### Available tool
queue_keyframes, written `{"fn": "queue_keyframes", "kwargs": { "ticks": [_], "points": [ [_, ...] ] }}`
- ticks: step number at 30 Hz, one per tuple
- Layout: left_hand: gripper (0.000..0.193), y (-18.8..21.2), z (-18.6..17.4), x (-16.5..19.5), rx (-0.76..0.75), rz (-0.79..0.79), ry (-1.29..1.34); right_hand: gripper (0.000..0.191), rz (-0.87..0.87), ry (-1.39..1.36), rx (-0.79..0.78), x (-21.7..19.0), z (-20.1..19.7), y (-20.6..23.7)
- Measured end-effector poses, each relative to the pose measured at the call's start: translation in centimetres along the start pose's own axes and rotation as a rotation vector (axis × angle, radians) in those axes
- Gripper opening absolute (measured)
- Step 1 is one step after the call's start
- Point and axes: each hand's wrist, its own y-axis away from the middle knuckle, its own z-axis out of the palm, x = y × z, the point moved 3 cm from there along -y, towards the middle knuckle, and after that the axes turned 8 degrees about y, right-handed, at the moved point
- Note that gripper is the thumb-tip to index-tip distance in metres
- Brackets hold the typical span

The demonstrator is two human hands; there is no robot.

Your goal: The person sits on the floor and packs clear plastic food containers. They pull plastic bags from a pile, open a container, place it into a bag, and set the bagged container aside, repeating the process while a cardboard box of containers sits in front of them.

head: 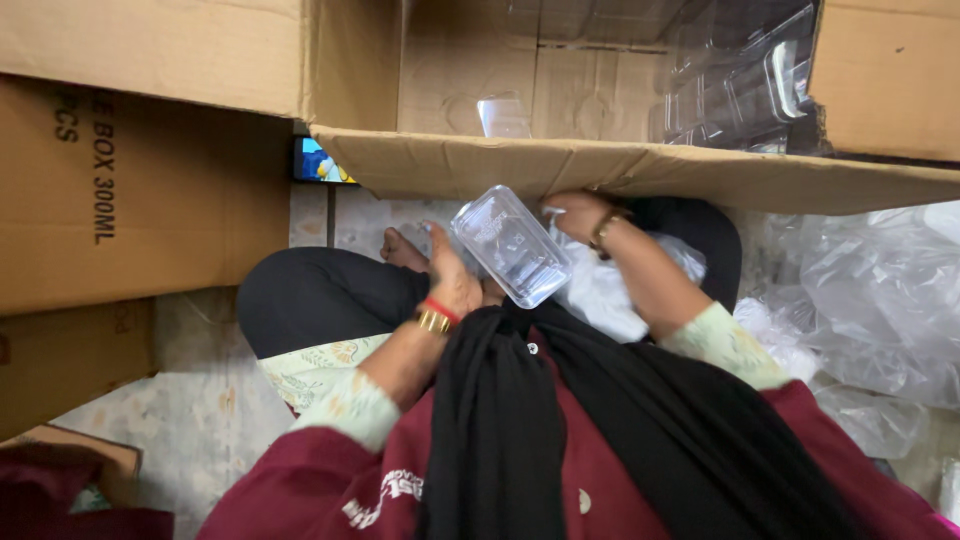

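My left hand (452, 278) holds a clear plastic rectangular container (510, 245) over my lap, tilted with one end up. Just under the cardboard flap, my right hand (578, 214) rests with its fingers curled on crumpled clear plastic wrapping (605, 285) in my lap, close to the container's far end. Whether it grips the wrapping I cannot tell. Both wrists carry bangles.
A large open cardboard box (640, 165) lies in front of me, with stacked clear containers (735, 85) inside at the right. A closed printed carton (130, 190) stands at the left. Crumpled plastic bags (880, 300) pile up at the right. I sit cross-legged on a patterned floor (200, 400).
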Motion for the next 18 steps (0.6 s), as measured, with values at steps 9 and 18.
{"fn": "queue_keyframes", "kwargs": {
  "ticks": [9,18],
  "points": [
    [0.105,-5.2,2.0,-2.3,-0.279,-0.404,0.302,0.034,0.138,-0.745,-0.173,-4.9,4.4,-2.3],
    [0.097,-6.5,2.1,-0.9,-0.089,-0.319,0.056,0.035,-0.136,-0.437,-0.051,-5.4,5.8,-3.2]
  ]
}}
